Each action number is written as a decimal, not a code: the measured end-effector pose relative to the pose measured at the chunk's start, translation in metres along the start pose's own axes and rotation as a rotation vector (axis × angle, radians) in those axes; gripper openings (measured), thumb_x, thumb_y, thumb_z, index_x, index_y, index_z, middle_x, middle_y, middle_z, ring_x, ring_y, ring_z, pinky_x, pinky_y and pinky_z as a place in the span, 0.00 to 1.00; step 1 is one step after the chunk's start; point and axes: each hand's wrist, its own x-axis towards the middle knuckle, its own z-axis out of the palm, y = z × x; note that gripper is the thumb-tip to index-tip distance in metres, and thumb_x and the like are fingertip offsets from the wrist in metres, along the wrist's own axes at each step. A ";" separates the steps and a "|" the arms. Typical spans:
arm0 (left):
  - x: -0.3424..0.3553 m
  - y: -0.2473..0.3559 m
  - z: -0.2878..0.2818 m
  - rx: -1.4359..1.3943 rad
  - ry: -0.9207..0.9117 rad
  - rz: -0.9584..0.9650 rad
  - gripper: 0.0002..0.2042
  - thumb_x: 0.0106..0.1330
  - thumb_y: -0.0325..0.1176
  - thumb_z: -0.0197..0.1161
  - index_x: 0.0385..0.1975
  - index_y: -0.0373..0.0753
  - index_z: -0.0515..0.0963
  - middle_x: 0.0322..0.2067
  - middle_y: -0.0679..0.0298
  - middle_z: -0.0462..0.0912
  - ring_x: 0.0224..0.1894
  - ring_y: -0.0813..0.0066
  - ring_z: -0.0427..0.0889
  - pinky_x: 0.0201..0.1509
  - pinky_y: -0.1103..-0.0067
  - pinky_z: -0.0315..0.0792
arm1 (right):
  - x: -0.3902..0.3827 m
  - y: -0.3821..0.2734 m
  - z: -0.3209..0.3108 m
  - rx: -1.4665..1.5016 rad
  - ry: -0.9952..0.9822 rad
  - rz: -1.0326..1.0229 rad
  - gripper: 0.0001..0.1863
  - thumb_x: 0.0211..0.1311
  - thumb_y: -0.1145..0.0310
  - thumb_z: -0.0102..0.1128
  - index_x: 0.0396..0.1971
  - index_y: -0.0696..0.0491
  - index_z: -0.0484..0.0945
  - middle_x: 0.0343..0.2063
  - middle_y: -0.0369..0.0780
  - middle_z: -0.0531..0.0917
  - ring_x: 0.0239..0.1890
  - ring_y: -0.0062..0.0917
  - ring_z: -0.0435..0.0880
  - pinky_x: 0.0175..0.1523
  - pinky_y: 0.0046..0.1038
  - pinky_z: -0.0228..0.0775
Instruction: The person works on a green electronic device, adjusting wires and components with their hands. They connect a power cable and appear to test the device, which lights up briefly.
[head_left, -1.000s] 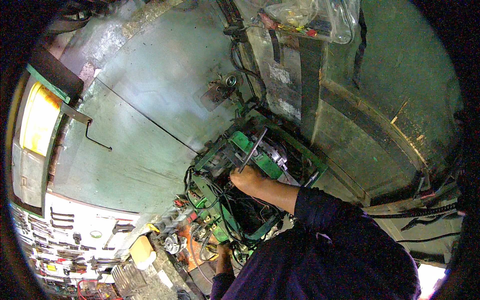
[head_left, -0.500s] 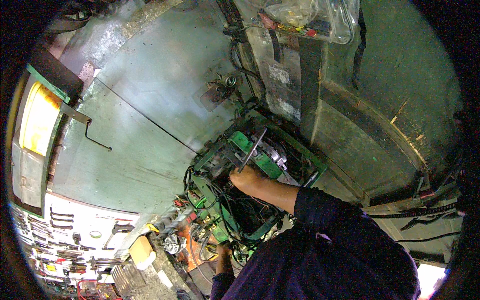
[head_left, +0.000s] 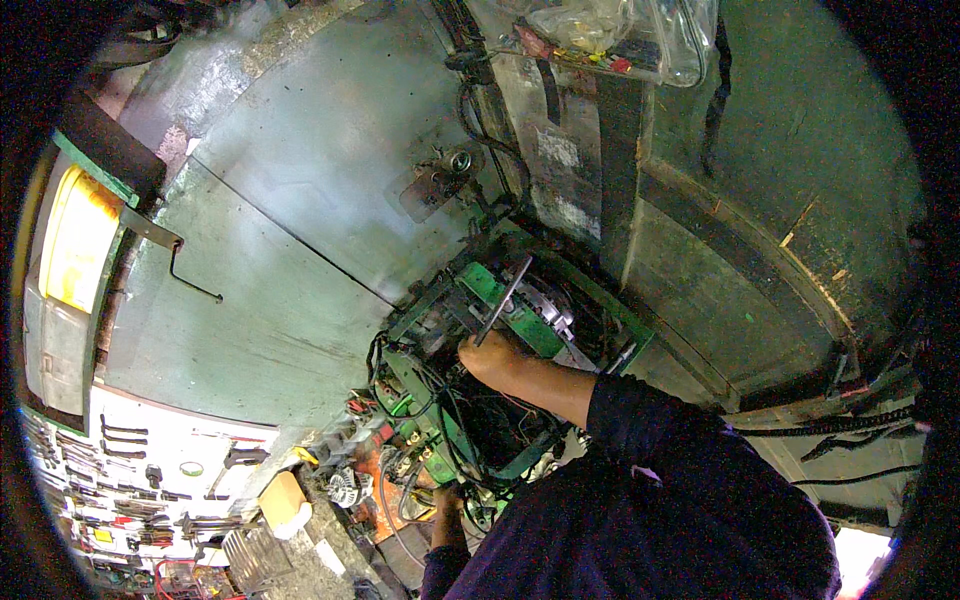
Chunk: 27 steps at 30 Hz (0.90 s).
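Observation:
My right hand [head_left: 487, 360] reaches into the open green machine frame [head_left: 545, 335], curled closed with its fingers turned down out of sight. A flat metal bar [head_left: 504, 300] slants up from beside the knuckles; whether the hand grips it is unclear. Just beyond sits a silvery round metal part [head_left: 550, 308] in the frame. Lower down, my left hand [head_left: 447, 498] is at the machine's near left side, close to black cables [head_left: 455, 435] and a green housing [head_left: 437, 467]. Its fingers are hidden behind these parts.
Grey-green metal panels [head_left: 290, 320] rise around the machine. A clear plastic bag [head_left: 590, 35] with small parts hangs at the top. On the left, tools hang on a white board [head_left: 225, 440]; a cardboard box [head_left: 285, 503] and a bent rod [head_left: 183, 270] are nearby.

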 end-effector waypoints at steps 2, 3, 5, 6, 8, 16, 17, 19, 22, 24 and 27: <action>0.000 0.000 0.000 -0.005 -0.001 0.003 0.11 0.60 0.36 0.67 0.36 0.36 0.82 0.34 0.60 0.85 0.35 0.63 0.81 0.38 0.70 0.74 | -0.001 0.000 -0.001 0.003 0.010 0.002 0.04 0.45 0.73 0.59 0.22 0.57 0.77 0.20 0.46 0.80 0.23 0.37 0.82 0.26 0.37 0.74; 0.000 0.000 -0.001 -0.006 -0.002 0.003 0.11 0.60 0.36 0.67 0.36 0.36 0.82 0.34 0.60 0.85 0.35 0.63 0.81 0.38 0.70 0.74 | -0.002 0.000 -0.001 -0.001 0.010 0.002 0.04 0.45 0.73 0.59 0.22 0.57 0.77 0.20 0.46 0.80 0.23 0.37 0.83 0.26 0.37 0.74; 0.001 0.000 0.000 -0.014 -0.001 0.003 0.11 0.60 0.36 0.67 0.36 0.36 0.81 0.34 0.60 0.85 0.35 0.63 0.81 0.38 0.70 0.73 | -0.002 0.000 -0.001 -0.010 0.040 -0.010 0.05 0.45 0.73 0.59 0.22 0.58 0.77 0.20 0.46 0.80 0.24 0.38 0.83 0.26 0.37 0.75; 0.001 0.000 0.000 -0.018 0.001 0.004 0.11 0.60 0.36 0.67 0.36 0.36 0.81 0.34 0.60 0.85 0.35 0.63 0.81 0.38 0.70 0.73 | -0.001 0.000 0.000 -0.016 0.070 -0.022 0.05 0.45 0.72 0.59 0.22 0.58 0.77 0.20 0.46 0.80 0.24 0.38 0.83 0.26 0.38 0.75; 0.001 0.001 0.001 -0.029 0.001 0.009 0.11 0.60 0.36 0.67 0.36 0.36 0.81 0.34 0.61 0.85 0.35 0.63 0.80 0.38 0.70 0.73 | 0.000 0.000 -0.001 -0.004 0.064 -0.013 0.05 0.45 0.72 0.59 0.23 0.58 0.77 0.20 0.46 0.80 0.25 0.39 0.84 0.27 0.39 0.75; -0.018 0.013 -0.005 -0.308 -0.037 0.045 0.11 0.61 0.36 0.66 0.37 0.37 0.81 0.34 0.61 0.85 0.35 0.63 0.80 0.38 0.70 0.73 | 0.001 -0.002 -0.006 -0.037 -0.047 0.080 0.05 0.45 0.67 0.60 0.19 0.52 0.81 0.21 0.45 0.83 0.28 0.40 0.85 0.32 0.41 0.77; -0.021 0.016 -0.007 -0.381 -0.052 0.051 0.11 0.61 0.36 0.66 0.37 0.37 0.81 0.34 0.61 0.85 0.35 0.63 0.80 0.38 0.70 0.73 | 0.002 -0.003 -0.007 -0.029 -0.061 0.112 0.05 0.45 0.67 0.61 0.20 0.51 0.82 0.21 0.45 0.83 0.29 0.39 0.86 0.31 0.41 0.77; -0.024 0.019 -0.012 -0.462 -0.159 -0.020 0.11 0.62 0.37 0.66 0.36 0.37 0.80 0.34 0.60 0.84 0.35 0.62 0.79 0.39 0.68 0.73 | 0.004 -0.005 -0.007 -0.081 -0.179 0.192 0.05 0.44 0.67 0.61 0.20 0.50 0.83 0.22 0.45 0.84 0.29 0.39 0.87 0.30 0.41 0.77; -0.023 0.022 -0.014 -0.245 -0.122 -0.046 0.11 0.61 0.38 0.66 0.36 0.37 0.80 0.33 0.60 0.84 0.34 0.62 0.79 0.39 0.67 0.73 | 0.005 -0.007 -0.007 -0.104 -0.166 0.242 0.05 0.43 0.66 0.62 0.21 0.49 0.84 0.22 0.45 0.85 0.31 0.39 0.87 0.30 0.42 0.78; -0.019 0.021 -0.012 -0.117 -0.071 -0.037 0.11 0.61 0.38 0.66 0.36 0.37 0.80 0.33 0.60 0.84 0.33 0.62 0.79 0.39 0.67 0.73 | 0.005 -0.008 -0.008 -0.037 -0.035 0.239 0.05 0.42 0.69 0.61 0.20 0.54 0.81 0.18 0.46 0.82 0.24 0.40 0.85 0.24 0.43 0.75; -0.012 0.018 -0.007 -0.048 -0.053 -0.032 0.11 0.61 0.38 0.66 0.36 0.37 0.80 0.33 0.59 0.84 0.33 0.62 0.79 0.39 0.67 0.73 | 0.004 -0.009 -0.009 0.119 0.010 0.370 0.05 0.43 0.69 0.61 0.20 0.53 0.82 0.19 0.46 0.83 0.26 0.41 0.86 0.27 0.44 0.77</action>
